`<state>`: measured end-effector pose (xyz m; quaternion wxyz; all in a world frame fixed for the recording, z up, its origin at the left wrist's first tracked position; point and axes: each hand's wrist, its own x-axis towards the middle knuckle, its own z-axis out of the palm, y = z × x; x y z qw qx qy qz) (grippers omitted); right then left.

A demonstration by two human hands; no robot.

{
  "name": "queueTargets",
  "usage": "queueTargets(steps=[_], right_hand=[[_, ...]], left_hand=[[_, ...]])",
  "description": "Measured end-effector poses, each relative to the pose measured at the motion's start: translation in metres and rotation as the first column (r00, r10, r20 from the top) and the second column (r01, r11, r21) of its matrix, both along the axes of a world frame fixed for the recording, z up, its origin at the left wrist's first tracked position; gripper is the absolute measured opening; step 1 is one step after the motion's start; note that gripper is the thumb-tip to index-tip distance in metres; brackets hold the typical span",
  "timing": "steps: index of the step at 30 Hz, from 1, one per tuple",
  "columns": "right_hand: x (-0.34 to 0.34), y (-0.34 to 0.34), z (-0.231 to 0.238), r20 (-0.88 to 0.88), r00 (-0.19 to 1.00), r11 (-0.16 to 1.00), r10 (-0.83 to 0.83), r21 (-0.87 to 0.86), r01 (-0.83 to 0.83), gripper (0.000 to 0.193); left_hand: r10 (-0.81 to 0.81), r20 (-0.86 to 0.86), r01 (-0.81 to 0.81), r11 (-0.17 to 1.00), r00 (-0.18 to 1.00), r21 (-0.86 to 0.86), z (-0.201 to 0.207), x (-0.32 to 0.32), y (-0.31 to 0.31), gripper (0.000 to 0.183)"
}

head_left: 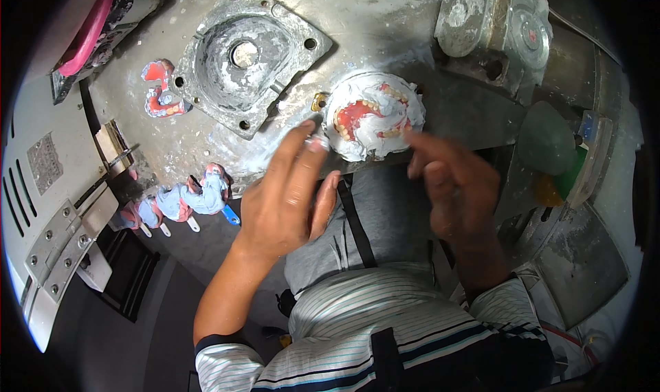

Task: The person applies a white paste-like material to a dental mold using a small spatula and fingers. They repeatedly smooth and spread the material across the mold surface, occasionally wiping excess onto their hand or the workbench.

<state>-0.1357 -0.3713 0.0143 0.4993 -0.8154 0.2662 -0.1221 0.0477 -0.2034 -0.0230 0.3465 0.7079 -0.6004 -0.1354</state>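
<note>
A round mass of wet white plaster (pixel 368 134) fills a flask half near the bench's front edge. Set in it are dentures with red wax bases (pixel 355 116) and pale teeth. My left hand (pixel 282 193) is at the plaster's left side, fingers stretched and apart, with white smears on the fingertips; it holds nothing. On the other side, my right hand (pixel 457 186) has its index finger reaching to the plaster's right rim. The other fingers are bent and partly hidden, and nothing shows between them. Whether either hand touches the plaster I cannot tell.
Behind my left hand lies an empty square metal flask part (pixel 206 55) with corner holes. Another red wax denture (pixel 165 107) sits left of it. Several impression trays with blue material (pixel 199 194) line the front left edge. A plaster-crusted metal flask (pixel 495 31) stands back right, beyond a green bowl (pixel 546 138).
</note>
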Motion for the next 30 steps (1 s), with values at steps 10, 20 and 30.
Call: queueTargets(steps=[10, 20, 30], right_hand=[[0.021, -0.022, -0.028, 0.032, 0.997, 0.988, -0.07, 0.142, 0.064, 0.038], [-0.027, 0.033, 0.008, -0.211, 0.976, 0.924, -0.05, 0.362, 0.126, 0.043], [0.005, -0.016, -0.021, 0.137, 0.99, 1.0, -0.012, 0.009, 0.011, 0.039]], left_hand=[[0.489, -0.683, -0.38, 0.868, 0.543, 0.32, 0.022, -0.081, -0.004, 0.074], [0.261, -0.804, -0.241, 0.959, 0.534, 0.151, 0.005, -0.038, -0.007, 0.082], [0.253, -0.638, -0.268, 0.96, 0.727, 0.075, -0.011, -0.031, 0.005, 0.085]])
